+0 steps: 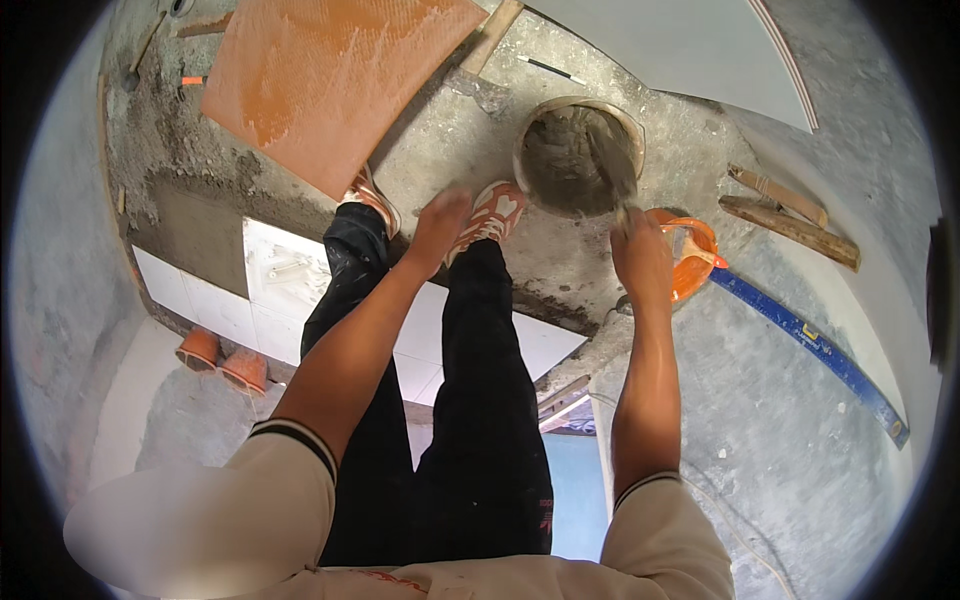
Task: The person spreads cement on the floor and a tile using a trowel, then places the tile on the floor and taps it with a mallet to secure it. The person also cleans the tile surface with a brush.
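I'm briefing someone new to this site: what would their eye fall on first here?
Probably the big orange panel at the upper left, for its size and colour. Next, likely, the bucket of grey mix at upper centre, where the right hand holds a mix-coated tool. The long blue level, slanting across the right side, also stands out.

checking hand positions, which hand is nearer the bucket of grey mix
Right. The right hand is just below the bucket in the picture, gripping a grey-coated tool extending over its opening; the left hand is farther off, to the bucket's lower left.
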Demonstrator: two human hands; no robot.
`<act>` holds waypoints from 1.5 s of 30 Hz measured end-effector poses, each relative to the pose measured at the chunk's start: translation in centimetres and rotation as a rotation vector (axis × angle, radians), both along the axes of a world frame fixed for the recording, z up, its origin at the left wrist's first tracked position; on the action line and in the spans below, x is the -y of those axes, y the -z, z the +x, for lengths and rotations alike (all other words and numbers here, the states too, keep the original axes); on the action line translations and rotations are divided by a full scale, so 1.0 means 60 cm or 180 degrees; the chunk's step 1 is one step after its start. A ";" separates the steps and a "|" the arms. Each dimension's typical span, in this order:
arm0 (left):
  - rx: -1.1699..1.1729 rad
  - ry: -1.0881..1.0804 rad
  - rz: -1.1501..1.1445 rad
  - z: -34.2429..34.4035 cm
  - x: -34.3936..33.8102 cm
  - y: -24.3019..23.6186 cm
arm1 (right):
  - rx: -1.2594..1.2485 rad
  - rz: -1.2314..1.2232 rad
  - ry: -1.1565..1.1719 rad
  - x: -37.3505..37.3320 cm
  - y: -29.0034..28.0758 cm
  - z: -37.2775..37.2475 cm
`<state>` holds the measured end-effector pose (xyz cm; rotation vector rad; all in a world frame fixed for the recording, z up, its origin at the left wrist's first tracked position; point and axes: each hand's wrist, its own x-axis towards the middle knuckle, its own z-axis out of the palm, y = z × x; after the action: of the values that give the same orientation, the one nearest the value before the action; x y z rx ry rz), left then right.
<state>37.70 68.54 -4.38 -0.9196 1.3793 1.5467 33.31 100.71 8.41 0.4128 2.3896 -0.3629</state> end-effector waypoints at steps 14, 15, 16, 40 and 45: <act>0.0204 -0.0244 0.0557 -0.150 -0.155 0.076 | 0.0313 0.0041 -0.1080 -0.004 0.111 0.042; 0.0208 -0.0313 0.0613 -0.147 -0.155 0.094 | 0.0415 0.0048 -0.1166 -0.003 0.120 0.045; 0.0248 -0.0286 0.0516 -0.153 -0.149 0.089 | 0.0355 -0.0026 -0.1198 -0.001 0.113 0.048; 0.0101 0.0083 0.0519 -0.174 -0.166 0.039 | 0.1214 0.0148 -0.0989 -0.036 0.103 0.011; -0.0140 0.0282 0.0912 -0.154 -0.176 0.017 | 0.0718 -0.0511 -0.0201 -0.041 0.129 0.068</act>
<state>28.46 79.07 -5.42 -0.6445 1.1730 1.6521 37.37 103.16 0.69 0.2880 2.1313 -0.4510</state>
